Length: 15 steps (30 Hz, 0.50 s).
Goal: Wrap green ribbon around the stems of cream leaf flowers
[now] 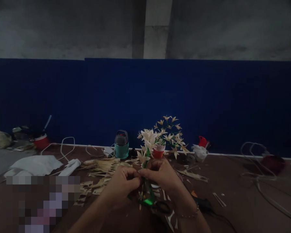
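Observation:
My left hand (122, 186) and my right hand (163, 178) meet near the front middle of the table. Their thumbs and fingertips are pinched together on the green stem of a cream artificial flower spray (149, 139), held upright. Exactly how each fingertip grips the stem is partly hidden. Just behind stands a red and white cup (159, 151) with more cream flowers (174, 137) spreading from it. Below my hands lie dark-handled scissors (163, 207) and a bright green patch (148, 202) that I cannot make out clearly.
Dried cream husk pieces (104, 165) are scattered left of centre. A teal lantern-like container (121, 145) stands against the blue partition (111, 97). White cloth (36, 166) and looped cables (68, 145) lie at left. A black corded tool (203, 204) is at right.

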Each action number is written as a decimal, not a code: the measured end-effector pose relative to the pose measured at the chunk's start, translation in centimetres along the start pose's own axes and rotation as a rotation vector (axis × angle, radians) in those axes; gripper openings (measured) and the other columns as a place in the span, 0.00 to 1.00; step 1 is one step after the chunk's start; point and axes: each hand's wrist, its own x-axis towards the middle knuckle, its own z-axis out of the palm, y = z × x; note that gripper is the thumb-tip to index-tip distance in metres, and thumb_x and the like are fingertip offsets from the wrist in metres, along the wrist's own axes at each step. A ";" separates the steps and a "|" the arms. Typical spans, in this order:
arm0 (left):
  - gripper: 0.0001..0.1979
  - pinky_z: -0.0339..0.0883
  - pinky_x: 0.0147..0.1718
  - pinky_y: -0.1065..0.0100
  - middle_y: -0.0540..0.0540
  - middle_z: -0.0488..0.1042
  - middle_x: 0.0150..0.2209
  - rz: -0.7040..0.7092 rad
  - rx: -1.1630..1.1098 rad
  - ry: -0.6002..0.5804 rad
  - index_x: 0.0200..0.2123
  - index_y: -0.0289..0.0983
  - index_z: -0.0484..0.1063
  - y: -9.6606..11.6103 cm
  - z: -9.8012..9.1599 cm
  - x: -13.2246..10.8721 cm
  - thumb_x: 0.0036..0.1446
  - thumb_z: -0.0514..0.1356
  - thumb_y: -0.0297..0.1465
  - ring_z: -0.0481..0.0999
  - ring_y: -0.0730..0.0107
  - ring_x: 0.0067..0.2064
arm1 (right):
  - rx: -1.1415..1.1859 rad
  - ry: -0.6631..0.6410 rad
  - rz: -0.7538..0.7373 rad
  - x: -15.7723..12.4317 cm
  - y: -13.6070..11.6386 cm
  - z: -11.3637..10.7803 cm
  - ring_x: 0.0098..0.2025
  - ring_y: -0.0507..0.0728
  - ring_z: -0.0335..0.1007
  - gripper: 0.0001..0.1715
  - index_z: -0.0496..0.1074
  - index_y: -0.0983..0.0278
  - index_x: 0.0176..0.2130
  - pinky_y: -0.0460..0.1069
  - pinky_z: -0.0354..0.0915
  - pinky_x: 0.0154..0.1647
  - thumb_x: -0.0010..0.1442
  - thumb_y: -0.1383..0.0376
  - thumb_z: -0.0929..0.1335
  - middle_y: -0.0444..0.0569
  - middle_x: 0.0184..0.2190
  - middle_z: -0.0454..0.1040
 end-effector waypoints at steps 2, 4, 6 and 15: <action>0.08 0.56 0.16 0.75 0.55 0.62 0.14 0.056 0.057 0.016 0.15 0.35 0.62 -0.2 0.0 0.0 0.42 0.56 0.30 0.61 0.79 0.16 | -0.059 0.019 -0.010 0.0 -0.1 0.1 0.18 0.46 0.46 0.17 0.60 0.66 0.13 0.44 0.44 0.17 0.43 0.63 0.69 0.38 0.12 0.53; 0.09 0.54 0.17 0.76 0.55 0.60 0.14 0.144 0.180 0.074 0.15 0.35 0.62 -0.2 0.0 0.0 0.44 0.55 0.30 0.60 0.78 0.17 | -0.134 0.061 -0.020 0.1 -0.1 0.3 0.18 0.47 0.48 0.16 0.61 0.66 0.13 0.44 0.45 0.18 0.44 0.64 0.68 0.38 0.13 0.54; 0.11 0.52 0.17 0.75 0.54 0.60 0.13 0.223 0.317 0.147 0.14 0.36 0.61 -0.2 0.1 0.1 0.45 0.54 0.29 0.59 0.78 0.18 | -0.218 0.125 -0.044 0.2 0.0 0.6 0.18 0.47 0.50 0.15 0.62 0.66 0.13 0.44 0.47 0.18 0.44 0.64 0.68 0.39 0.12 0.56; 0.09 0.51 0.22 0.73 0.52 0.65 0.16 0.341 0.622 0.353 0.16 0.36 0.67 -0.5 0.7 0.3 0.46 0.54 0.28 0.60 0.73 0.21 | -0.373 0.298 -0.093 0.9 1.5 1.7 0.19 0.52 0.62 0.12 0.68 0.66 0.15 0.45 0.52 0.19 0.45 0.63 0.68 0.45 0.14 0.68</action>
